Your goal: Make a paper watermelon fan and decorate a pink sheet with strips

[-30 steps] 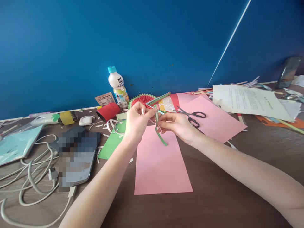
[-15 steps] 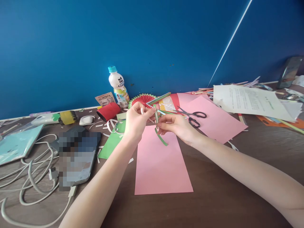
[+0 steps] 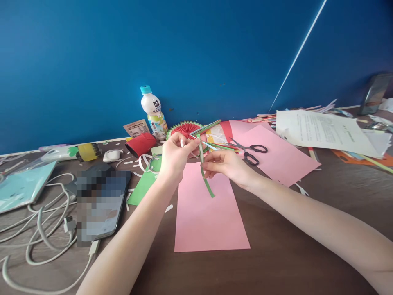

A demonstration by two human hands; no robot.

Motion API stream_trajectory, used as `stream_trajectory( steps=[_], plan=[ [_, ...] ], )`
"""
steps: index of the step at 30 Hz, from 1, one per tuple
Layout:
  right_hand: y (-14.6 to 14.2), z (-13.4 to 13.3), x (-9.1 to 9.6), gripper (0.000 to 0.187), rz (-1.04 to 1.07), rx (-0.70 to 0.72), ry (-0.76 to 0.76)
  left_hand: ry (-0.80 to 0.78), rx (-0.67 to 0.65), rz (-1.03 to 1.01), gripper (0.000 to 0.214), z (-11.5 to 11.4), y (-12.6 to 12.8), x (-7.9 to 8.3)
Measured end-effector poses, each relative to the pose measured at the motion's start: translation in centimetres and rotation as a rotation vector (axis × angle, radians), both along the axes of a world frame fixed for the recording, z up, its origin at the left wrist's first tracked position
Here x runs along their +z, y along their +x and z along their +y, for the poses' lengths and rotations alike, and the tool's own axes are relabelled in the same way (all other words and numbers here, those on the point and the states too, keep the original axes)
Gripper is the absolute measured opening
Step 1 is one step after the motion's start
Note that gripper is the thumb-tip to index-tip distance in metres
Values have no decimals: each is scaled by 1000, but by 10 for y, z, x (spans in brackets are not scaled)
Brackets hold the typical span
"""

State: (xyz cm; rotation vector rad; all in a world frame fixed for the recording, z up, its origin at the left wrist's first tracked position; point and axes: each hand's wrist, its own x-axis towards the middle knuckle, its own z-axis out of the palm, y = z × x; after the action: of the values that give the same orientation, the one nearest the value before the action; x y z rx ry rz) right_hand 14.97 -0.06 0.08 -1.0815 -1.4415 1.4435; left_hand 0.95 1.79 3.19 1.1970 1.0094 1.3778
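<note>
My left hand [image 3: 175, 157] and my right hand [image 3: 229, 166] meet above a pink paper sheet [image 3: 207, 217] on the brown table. Both pinch a narrow green paper strip [image 3: 206, 182], whose lower end hangs down over the pink sheet. My left fingers grip its upper end near several other coloured strips [image 3: 211, 144]. My right fingers pinch it lower down. Black-handled scissors [image 3: 250, 149] lie just beyond my right hand on another pink sheet [image 3: 276, 157].
A phone [image 3: 100, 203] with white cables [image 3: 39, 229] lies at the left. A green sheet [image 3: 144, 184], a red roll [image 3: 140, 144], a white bottle [image 3: 153, 111] and a red-green paper fan [image 3: 184, 129] stand behind. Printed papers [image 3: 322, 129] cover the right.
My right hand has slid a little left and down along the green strip. The strip now hangs straighter and lower over the pink sheet.
</note>
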Motion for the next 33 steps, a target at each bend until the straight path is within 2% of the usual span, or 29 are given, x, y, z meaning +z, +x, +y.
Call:
stream_trajectory(
  steps=[7,15,20,24,27,33],
  plan=[
    [4,2,-1,14,-95,42,90,-3,5,-4,40,2,-2,-3],
    [7,2,3,16,-131,107,112,68,71,200,33,7,-4,-9],
    [6,3,3,17,-157,116,76,23,-32,263,30,9,-6,-10],
    [6,4,2,16,-155,91,66,-25,-131,301,37,10,-8,-10],
    [7,4,2,15,-150,112,60,-11,-124,313,37,10,-8,-10],
    [12,7,1,12,-196,264,34,53,-91,278,35,13,-9,-12]
  ],
)
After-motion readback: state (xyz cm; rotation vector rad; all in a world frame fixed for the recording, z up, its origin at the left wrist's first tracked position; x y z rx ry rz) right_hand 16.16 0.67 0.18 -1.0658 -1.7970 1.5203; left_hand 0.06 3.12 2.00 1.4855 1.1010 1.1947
